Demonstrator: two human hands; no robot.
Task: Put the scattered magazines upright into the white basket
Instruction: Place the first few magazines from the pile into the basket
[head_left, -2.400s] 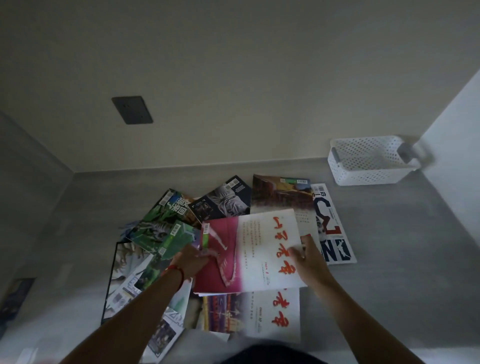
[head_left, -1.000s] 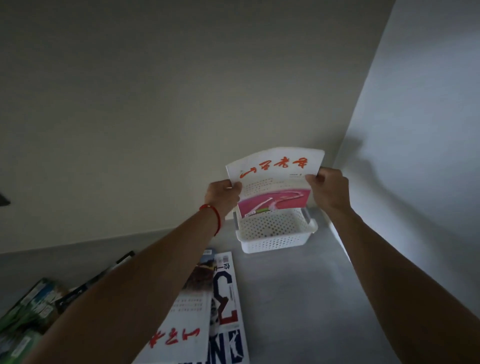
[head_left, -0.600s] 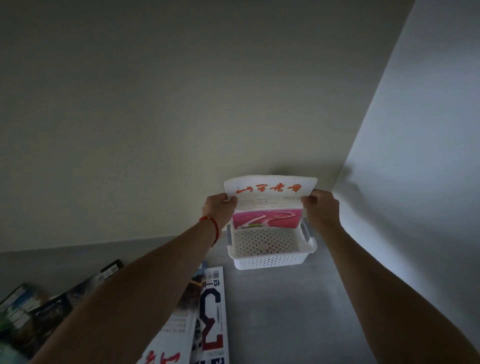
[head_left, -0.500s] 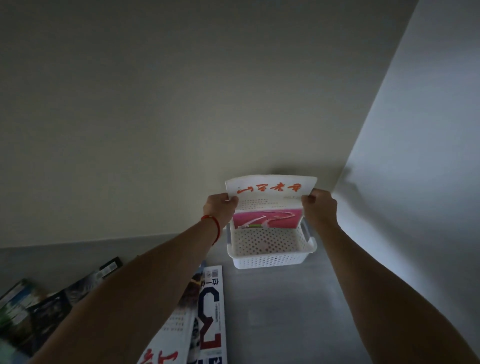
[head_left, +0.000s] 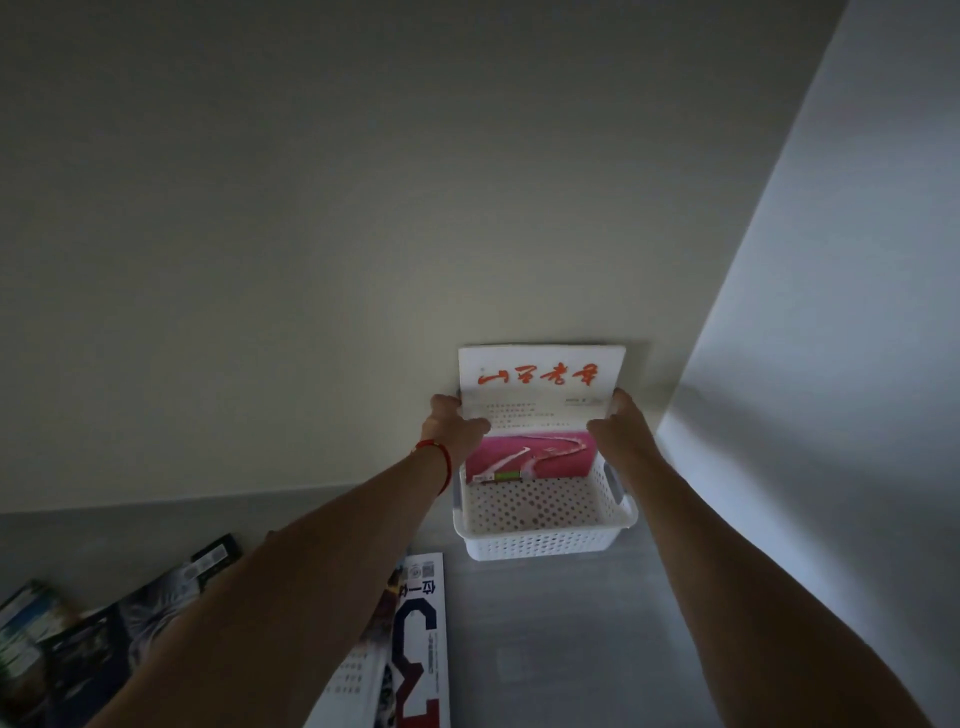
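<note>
A white and pink magazine (head_left: 540, 395) with red lettering stands upright at the back of the white basket (head_left: 543, 543), its lower edge down inside against the far wall. My left hand (head_left: 457, 426) grips its left edge and my right hand (head_left: 618, 428) grips its right edge. More magazines lie flat on the grey surface at lower left: one with a big red and dark "3" (head_left: 418, 639) and a dark one (head_left: 130, 623) further left, partly hidden by my left forearm.
The basket sits in the back right corner, close to the rear wall (head_left: 363, 260) and the right side wall (head_left: 831, 364). Bare grey surface (head_left: 561, 649) lies in front of the basket.
Both hands lifted the magazine from the pile, carried it right to the basket and lowered it. In the last half second it has sunk deeper and stands straighter.
</note>
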